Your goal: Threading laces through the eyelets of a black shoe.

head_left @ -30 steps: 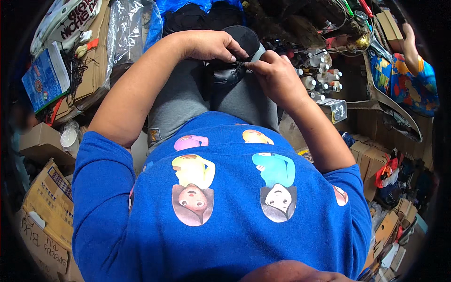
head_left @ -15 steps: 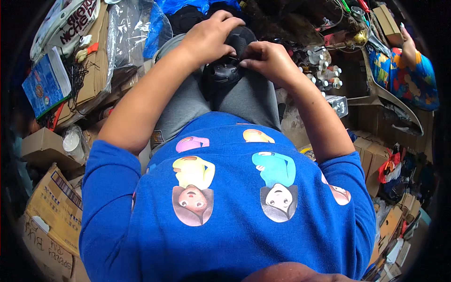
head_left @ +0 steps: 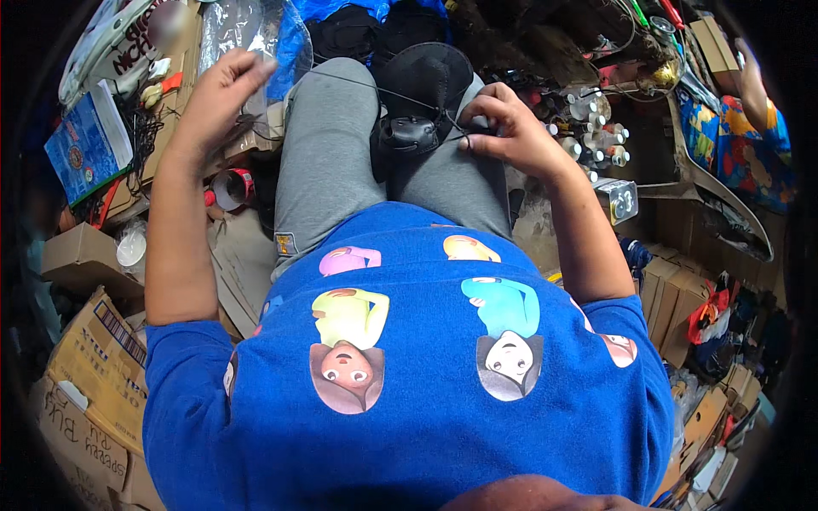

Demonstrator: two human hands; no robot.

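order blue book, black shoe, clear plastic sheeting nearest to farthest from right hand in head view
From the right hand:
1. Black shoe, just left of the hand.
2. Clear plastic sheeting, upper left.
3. Blue book, far left.

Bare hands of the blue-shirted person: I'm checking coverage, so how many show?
2: the left hand, raised at upper left, with a thin dark thread running toward it; the right hand, beside the shiny black shoe on the grey-trousered lap.
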